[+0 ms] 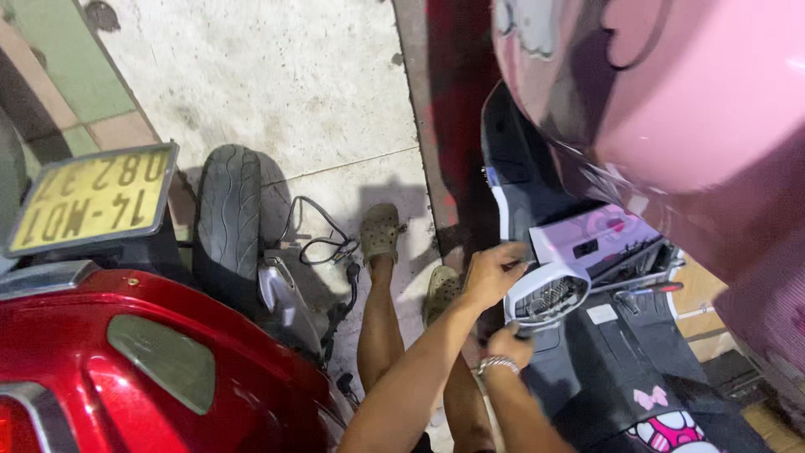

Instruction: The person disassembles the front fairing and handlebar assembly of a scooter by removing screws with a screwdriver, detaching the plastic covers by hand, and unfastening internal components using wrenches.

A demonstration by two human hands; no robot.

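Beside pink scooter (671, 92), hands gripping white lamp housing (547, 295)

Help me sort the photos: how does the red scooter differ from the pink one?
The red scooter has a bare glossy panel; the pink scooter bears cartoon decals. The red scooter is untouched, while the left hand and right hand hold a white part at the pink scooter. Both are parked on concrete.

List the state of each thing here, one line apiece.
Left hand: gripping the top rim of the white part.
Right hand: gripping it from below.
White part: off the scooter, held up, grille facing out.
Pink scooter: parked.
Red scooter: parked.
Black cable: loose on the pavement.
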